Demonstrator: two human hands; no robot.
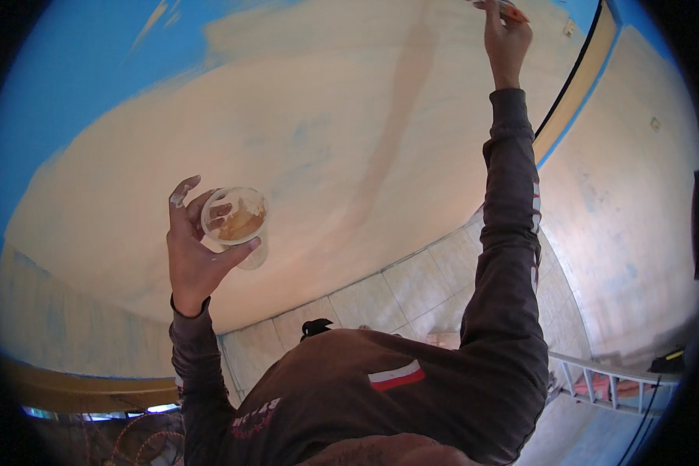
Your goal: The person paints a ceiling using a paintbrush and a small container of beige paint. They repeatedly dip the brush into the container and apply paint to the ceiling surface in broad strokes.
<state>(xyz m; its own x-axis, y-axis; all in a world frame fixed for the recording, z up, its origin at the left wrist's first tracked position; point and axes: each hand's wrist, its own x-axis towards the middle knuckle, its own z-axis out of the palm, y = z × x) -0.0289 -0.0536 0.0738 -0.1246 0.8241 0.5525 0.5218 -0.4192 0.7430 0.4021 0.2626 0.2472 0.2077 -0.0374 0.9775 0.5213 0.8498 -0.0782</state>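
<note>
My left hand (193, 252) is wrapped round a clear plastic cup (256, 252), its thumb near the rim and its fingers along the far side. Peach-coloured paint (241, 225) coats the inside of the cup, and pale smears mark a fingertip. At the top edge of the view, my raised right hand (508, 43) is closed on a paintbrush (512, 11) with an orange handle. The brush's tip is partly cut off by the frame. Both hands are before a wall (318, 85) covered largely in peach paint, with bright blue at the upper left.
A dark doorway-like edge (571, 74) with a blue border stands right of my right arm. Another peach wall (621, 202) lies beyond it. Pale floor tiles (373, 299) run below. A ladder (598, 384) lies at the lower right, near a dark object (668, 361).
</note>
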